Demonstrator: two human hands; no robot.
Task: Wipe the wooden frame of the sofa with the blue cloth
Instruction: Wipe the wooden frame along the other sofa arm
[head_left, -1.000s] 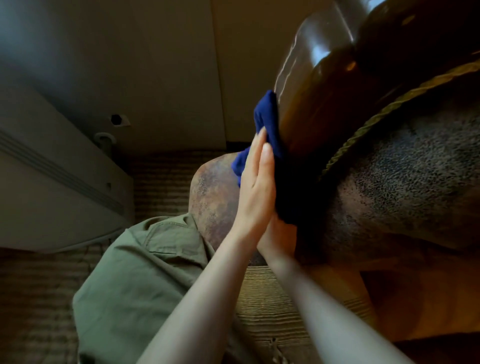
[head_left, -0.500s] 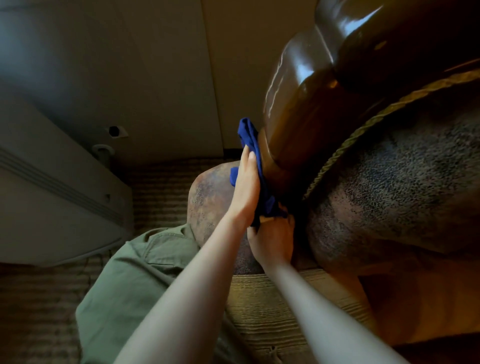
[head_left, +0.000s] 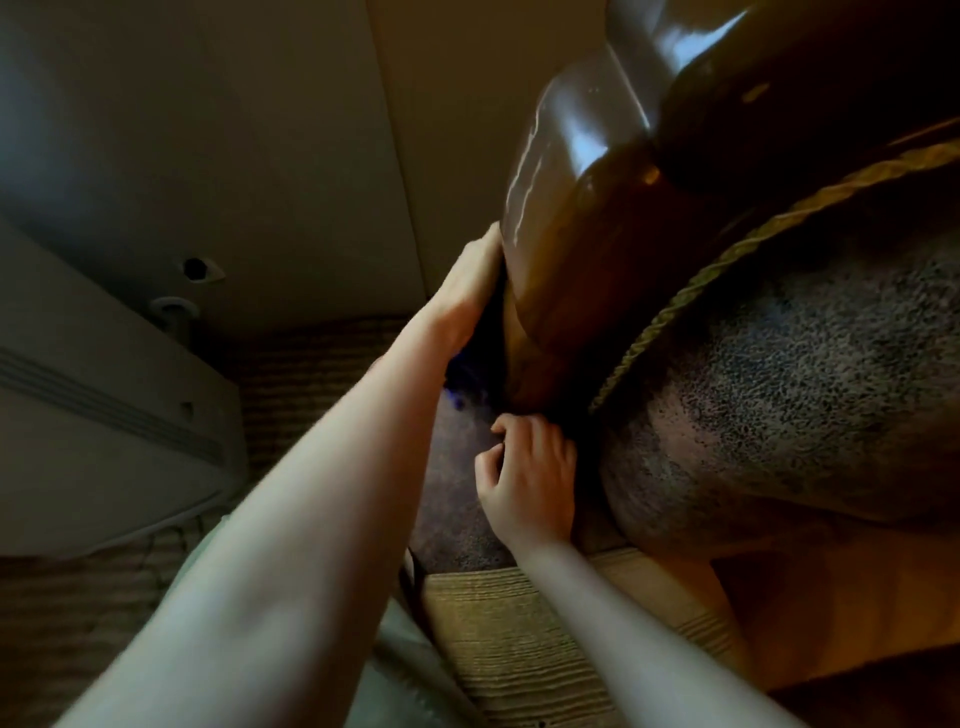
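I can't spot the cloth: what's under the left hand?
Under the left hand, only a dark-blue cloth edge shows, against the glossy brown wooden sofa frame; the rest is covered.

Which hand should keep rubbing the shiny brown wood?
Probably the left hand. It lies flat against the wooden frame, with the blue cloth peeking out beneath it. The right hand sits lower, fingers curled, holding no cloth that I can see.

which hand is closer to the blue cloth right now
Left. The left hand presses flat on the blue cloth against the wooden frame; the right hand sits just below it, fingers curled, holding nothing.
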